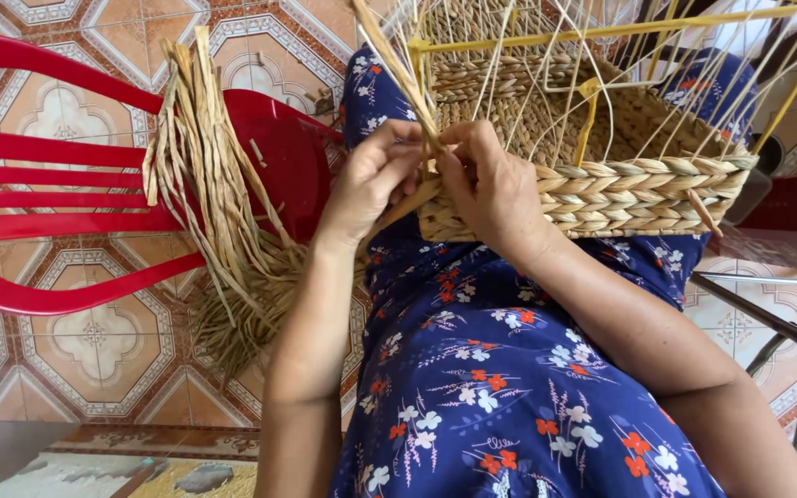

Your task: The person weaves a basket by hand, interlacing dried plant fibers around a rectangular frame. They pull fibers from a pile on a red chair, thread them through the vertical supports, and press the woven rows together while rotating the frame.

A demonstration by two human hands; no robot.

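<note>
Both hands work at the near corner of the woven basket (620,184) on her lap: left hand (375,180) and right hand (491,180) pinch a dried straw strand (398,69); spare straw bundle (209,184) lies left of them on a red chair (48,175).

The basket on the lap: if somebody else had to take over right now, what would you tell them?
Left hand: pinching a flat straw strand at the basket's near corner.
Right hand: gripping the same corner, fingers on the weave.
Basket: resting on the lap, tipped away; yellow wire frame standing bare above.
Spare straw bundle: draped over the red plastic chair to the left.
Done: a few braided rows around the bottom.
Left: the upper frame, not yet woven.
</note>
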